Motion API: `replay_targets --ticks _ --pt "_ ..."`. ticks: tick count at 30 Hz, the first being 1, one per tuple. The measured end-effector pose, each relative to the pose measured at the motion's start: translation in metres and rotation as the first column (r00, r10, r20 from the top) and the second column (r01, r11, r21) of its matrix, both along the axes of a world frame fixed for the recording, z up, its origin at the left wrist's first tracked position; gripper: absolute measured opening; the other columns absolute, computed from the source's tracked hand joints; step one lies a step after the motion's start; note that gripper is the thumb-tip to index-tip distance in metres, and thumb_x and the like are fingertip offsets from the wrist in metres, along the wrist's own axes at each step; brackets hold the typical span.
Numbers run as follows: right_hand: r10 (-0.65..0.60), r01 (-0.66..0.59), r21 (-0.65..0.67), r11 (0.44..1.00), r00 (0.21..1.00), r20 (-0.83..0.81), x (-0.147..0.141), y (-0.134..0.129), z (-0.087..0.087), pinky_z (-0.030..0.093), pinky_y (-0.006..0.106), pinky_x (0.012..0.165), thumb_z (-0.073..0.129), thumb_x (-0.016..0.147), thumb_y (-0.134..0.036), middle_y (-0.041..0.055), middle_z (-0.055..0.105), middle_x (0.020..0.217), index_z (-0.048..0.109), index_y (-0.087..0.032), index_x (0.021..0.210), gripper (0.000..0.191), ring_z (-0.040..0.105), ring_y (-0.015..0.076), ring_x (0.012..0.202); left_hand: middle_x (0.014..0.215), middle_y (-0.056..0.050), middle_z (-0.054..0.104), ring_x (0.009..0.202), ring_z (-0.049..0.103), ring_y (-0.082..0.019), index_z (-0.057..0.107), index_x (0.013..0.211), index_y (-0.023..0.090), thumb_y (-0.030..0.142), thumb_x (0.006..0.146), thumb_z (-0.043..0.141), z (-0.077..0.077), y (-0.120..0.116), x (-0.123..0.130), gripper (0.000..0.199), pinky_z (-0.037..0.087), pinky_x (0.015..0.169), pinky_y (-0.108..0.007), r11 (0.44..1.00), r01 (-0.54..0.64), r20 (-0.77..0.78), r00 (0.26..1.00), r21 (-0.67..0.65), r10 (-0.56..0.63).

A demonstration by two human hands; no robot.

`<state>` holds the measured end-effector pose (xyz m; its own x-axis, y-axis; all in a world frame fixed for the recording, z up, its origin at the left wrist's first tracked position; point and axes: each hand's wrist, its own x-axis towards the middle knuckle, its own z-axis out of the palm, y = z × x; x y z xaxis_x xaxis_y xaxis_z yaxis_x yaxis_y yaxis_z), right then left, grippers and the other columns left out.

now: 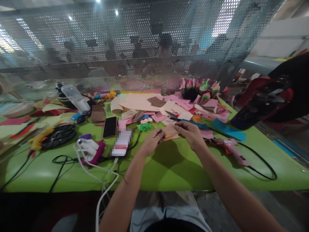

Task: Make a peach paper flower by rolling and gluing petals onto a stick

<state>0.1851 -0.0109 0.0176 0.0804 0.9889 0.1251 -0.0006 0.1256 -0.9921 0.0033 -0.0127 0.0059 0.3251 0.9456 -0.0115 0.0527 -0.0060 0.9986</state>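
Note:
A small pale beige piece of felt or foam sheet [170,129] is held up above the green table, between my two hands. My right hand [191,132] pinches its right edge between thumb and fingers. At its left lower corner, my left hand [152,141] is closed with the fingertips curled against it. An orange-tan piece [170,137] shows just below, partly hidden. Crinkled green plastic [144,126] lies left of the hands. To the right, a pink glue gun [233,149] with a lit red light rests on its side.
Loose coloured sheets [140,101] and scissors [171,113] lie at the back, near ice-cream-shaped pieces [204,85]. On the left are a phone [110,127], a second phone with a lit screen [122,143], a magenta power strip [98,153] with cables, and a yellow glue gun [41,138].

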Motion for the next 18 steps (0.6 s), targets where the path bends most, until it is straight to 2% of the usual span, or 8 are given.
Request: replay_targets --ticks 3,8,14,18 --pt "0.036 -0.036 -0.021 0.999 0.999 -0.012 0.0008 0.0008 -0.0007 0.037 0.026 0.053 0.085 0.051 -0.061 -0.0015 0.058 0.06 0.067 -0.018 0.066 0.049 0.048 0.0111 0.056 0.06 0.004 0.045 0.053 0.038 -0.008 0.053 0.073 0.018 0.048 0.082 0.061 -0.0005 0.0026 -0.0006 0.032 0.027 0.051 -0.023 0.999 -0.03 -0.006 1.0 0.009 0.03" --pt "-0.025 0.024 0.029 0.999 0.999 0.041 0.0015 0.0011 -0.0034 0.035 0.027 0.05 0.082 0.055 -0.064 -0.0026 0.054 0.053 0.066 -0.019 0.063 0.049 0.046 0.0111 0.052 0.055 0.005 0.045 0.05 0.038 -0.009 0.057 0.074 0.018 0.044 0.081 0.061 -0.0007 0.0051 -0.0025 0.028 0.027 0.049 -0.023 0.996 -0.086 -0.072 0.994 0.011 0.087" --pt "0.043 -0.043 -0.006 0.999 0.999 0.025 0.0013 0.0029 -0.005 0.04 0.027 0.054 0.083 0.053 -0.062 0.0007 0.063 0.063 0.069 -0.019 0.075 0.051 0.054 0.0133 0.058 0.053 0.004 0.05 0.047 0.038 -0.007 0.059 0.069 0.017 0.044 0.076 0.066 0.0016 0.0053 -0.0033 0.029 0.025 0.048 -0.022 0.991 -0.136 0.013 0.991 0.003 0.136" --pt "0.012 -0.012 -0.018 1.0 1.0 0.012 0.0013 0.0035 -0.0045 0.041 0.027 0.053 0.084 0.051 -0.062 0.0004 0.063 0.061 0.068 -0.019 0.072 0.051 0.054 0.0133 0.056 0.053 0.003 0.055 0.044 0.035 -0.006 0.061 0.07 0.017 0.046 0.073 0.069 0.0032 0.0049 -0.0029 0.031 0.022 0.045 -0.022 0.989 -0.141 0.03 0.989 -0.04 0.142"
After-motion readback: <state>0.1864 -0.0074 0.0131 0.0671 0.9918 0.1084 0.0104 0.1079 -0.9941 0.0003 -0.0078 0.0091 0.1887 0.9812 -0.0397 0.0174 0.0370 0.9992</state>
